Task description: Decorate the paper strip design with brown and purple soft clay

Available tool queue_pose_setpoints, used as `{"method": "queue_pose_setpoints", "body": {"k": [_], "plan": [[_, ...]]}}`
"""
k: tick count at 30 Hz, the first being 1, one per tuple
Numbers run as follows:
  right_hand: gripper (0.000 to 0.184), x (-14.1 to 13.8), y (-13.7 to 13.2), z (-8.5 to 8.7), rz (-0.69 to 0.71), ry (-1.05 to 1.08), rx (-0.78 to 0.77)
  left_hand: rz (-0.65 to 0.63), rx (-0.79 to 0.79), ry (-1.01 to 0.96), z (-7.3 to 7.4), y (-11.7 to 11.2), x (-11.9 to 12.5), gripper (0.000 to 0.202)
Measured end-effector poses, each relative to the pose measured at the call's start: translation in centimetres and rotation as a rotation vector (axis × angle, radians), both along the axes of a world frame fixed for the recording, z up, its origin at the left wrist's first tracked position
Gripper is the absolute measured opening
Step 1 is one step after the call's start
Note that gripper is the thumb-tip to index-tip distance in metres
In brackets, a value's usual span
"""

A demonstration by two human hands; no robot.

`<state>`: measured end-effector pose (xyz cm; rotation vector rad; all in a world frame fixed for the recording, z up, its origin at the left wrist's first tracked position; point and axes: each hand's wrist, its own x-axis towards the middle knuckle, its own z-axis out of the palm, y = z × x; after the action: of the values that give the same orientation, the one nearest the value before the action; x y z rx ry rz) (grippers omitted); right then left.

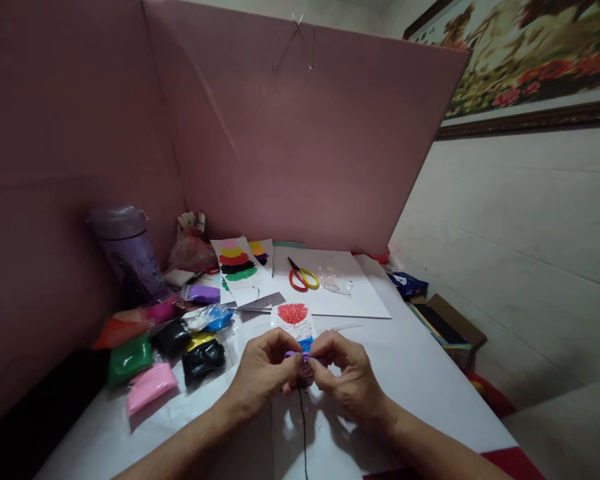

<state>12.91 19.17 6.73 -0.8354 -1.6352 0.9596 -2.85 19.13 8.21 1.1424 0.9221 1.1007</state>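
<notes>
My left hand (263, 367) and my right hand (350, 377) meet at the table's near middle, thumbs and forefingers closed. Between them they pinch a small strip of purple clay (305, 357), held over a white card (275, 320). Just beyond the fingertips the card shows a red textured patch (293, 313), a whitish band and a blue patch (307, 343). Below my fingers a black string (304, 427) runs toward me. The card's part under my hands is mostly hidden.
Left lie bagged clays in green (130, 359), pink (153, 387) and black (203, 360), near a purple tumbler (130, 257). Farther back are scissors (303, 279) on a white board (350, 303) and a striped card (237, 267). Pink panels (300, 147) stand behind.
</notes>
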Motion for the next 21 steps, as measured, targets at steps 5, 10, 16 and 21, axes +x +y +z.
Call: {"method": "queue_pose_setpoints", "body": {"k": [5,10,16,21], "plan": [[0.021,1.2,1.7,0.3,-0.164,0.239,-0.126,0.255,0.051,-0.052,0.3,0.9,-1.5,0.027],[0.022,3.1,3.7,0.7,-0.238,0.351,-0.155,0.347,0.068,-0.193,0.9,1.7,-3.1,0.034],[0.025,1.5,1.6,1.1,0.024,0.240,-0.259,0.182,0.117,-0.102,0.6,0.6,-2.0,0.023],[0.029,0.5,0.1,0.3,0.225,0.226,-0.335,0.125,0.147,-0.003,-0.3,0.1,-1.3,0.025]]}}
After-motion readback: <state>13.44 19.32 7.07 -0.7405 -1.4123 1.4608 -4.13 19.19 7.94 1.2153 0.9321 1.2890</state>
